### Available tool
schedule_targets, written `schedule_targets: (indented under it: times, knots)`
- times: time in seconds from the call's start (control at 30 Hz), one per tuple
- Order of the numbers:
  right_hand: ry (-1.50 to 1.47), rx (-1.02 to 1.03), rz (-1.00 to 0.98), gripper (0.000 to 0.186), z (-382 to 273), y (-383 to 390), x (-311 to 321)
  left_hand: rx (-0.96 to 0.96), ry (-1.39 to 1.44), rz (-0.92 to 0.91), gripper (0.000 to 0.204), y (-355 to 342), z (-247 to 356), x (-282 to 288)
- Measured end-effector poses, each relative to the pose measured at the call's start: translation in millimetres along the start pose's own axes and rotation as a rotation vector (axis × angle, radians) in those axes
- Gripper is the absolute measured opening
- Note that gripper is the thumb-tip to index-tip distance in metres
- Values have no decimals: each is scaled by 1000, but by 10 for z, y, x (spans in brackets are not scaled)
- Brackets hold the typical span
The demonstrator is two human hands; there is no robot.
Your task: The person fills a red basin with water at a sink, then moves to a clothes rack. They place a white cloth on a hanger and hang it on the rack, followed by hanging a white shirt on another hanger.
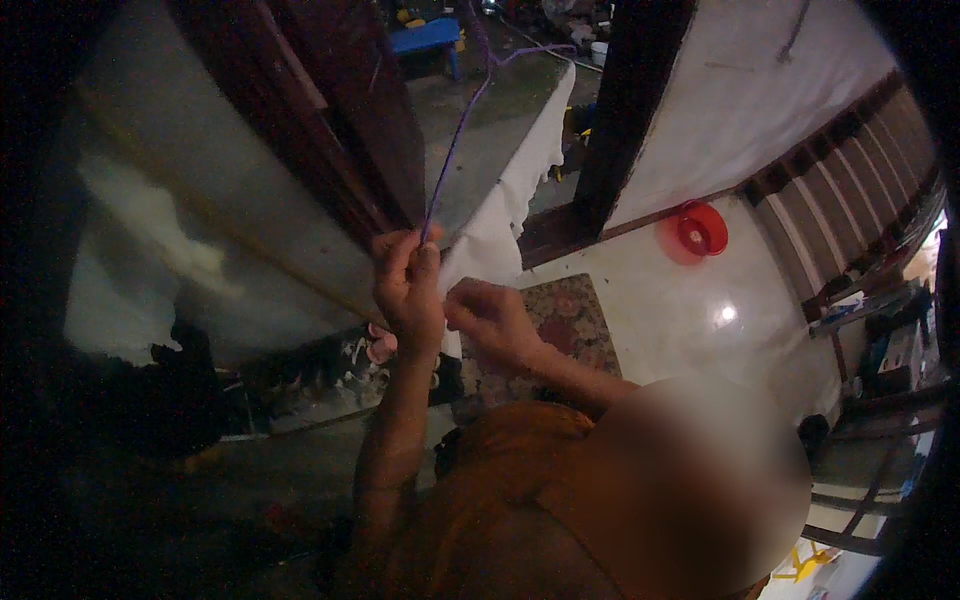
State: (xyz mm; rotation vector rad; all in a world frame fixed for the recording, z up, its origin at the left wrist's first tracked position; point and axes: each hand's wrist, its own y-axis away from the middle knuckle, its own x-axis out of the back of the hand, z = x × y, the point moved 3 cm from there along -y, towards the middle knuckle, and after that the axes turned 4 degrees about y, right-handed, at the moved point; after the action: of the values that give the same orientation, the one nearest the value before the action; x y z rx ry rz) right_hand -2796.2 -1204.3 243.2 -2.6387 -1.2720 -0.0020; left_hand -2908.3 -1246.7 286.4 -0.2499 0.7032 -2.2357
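A thin purple clothes hanger [459,135] reaches up and away in front of me, its top cut off by the upper edge. White cloth [493,232] with a ragged-looking edge lies along the hanger's lower side and hangs down to the right. My left hand [408,285] pinches the near corner of the hanger between thumb and fingers. Just right of and below it, my right hand [495,322] is closed at the cloth's near end. Its fingertips partly hide what they grip, which appears to be the cloth.
A dark wooden door frame [640,110] opens onto a floor with a blue bench [424,37]. A red plastic basin [702,229] stands on the pale floor at right. Beneath my hands lies a patterned mat [572,318]. Slatted woodwork [835,185] runs along the right.
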Motion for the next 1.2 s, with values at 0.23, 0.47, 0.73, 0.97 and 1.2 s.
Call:
schedule_targets:
  times: [0.23,0.47,0.73,0.97,1.2]
  knots:
    - [-100,74,-64,12,-80,-65,-30,23,-6,28,16,-44,3,31]
    - [367,242,414,17,-272,-379,577,-13,-76,-23,17,-72,87,275]
    - [168,33,544,22,-53,-402,1116,-48,-123,-15,18,-126,163,361]
    - [568,139,579,22,80,-540,979,112,-58,-6,20,-77,306,337]
    - [170,84,326,22,49,-498,1326,-34,-209,-5,15,-53,361,234]
